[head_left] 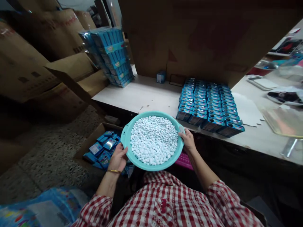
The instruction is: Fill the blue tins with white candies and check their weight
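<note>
A round teal basin [125,138] full of small white pellets [153,140] is held in front of my chest, just below the table's near edge. My left hand [118,157], with a gold bangle at the wrist, grips the basin's left rim. At the right rim, my right hand [187,140] closes over the edge, thumb on top. On the white table [146,94] beyond stands a block of several small blue boxes [209,107] in tight rows.
A wrapped stack of blue boxes [111,53] sits at the table's far left, with one lone blue box [161,76] behind. A floor carton [94,142] holds loose blue boxes. Brown cartons [35,56] crowd the left. Trays [262,83] lie at the right.
</note>
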Action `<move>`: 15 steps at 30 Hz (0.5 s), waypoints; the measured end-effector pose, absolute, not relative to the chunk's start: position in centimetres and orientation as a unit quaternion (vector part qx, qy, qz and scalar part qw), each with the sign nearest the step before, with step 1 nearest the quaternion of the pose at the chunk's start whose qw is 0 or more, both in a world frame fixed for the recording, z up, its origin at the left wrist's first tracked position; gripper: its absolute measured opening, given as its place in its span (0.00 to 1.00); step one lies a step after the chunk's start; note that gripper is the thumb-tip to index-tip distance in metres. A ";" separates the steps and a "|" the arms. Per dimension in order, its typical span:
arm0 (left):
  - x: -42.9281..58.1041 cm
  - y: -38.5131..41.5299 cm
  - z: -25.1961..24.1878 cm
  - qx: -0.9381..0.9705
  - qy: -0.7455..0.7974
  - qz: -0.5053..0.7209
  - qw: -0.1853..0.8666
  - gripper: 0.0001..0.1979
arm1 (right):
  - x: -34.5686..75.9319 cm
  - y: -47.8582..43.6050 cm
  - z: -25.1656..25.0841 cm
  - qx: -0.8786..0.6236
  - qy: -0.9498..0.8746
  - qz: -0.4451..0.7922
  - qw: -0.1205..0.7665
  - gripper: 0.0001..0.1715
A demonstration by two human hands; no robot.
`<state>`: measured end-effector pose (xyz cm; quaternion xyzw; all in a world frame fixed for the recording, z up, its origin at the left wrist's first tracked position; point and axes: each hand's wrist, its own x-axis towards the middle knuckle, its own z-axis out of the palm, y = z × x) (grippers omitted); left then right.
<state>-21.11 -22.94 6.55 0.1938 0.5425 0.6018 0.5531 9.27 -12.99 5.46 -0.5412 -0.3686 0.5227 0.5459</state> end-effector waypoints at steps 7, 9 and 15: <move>-25.5 -17.0 8.7 0.237 0.530 0.641 0.503 0.25 | 4.2 -8.3 7.6 -0.519 -0.329 0.519 0.594 0.23; -26.2 -15.5 8.6 0.238 0.526 0.647 0.498 0.25 | 3.4 -6.8 8.0 -0.519 -0.320 0.510 0.607 0.22; -26.7 -9.2 7.6 0.294 0.479 0.671 0.483 0.21 | 1.1 0.7 8.0 -0.660 -0.302 0.399 0.561 0.13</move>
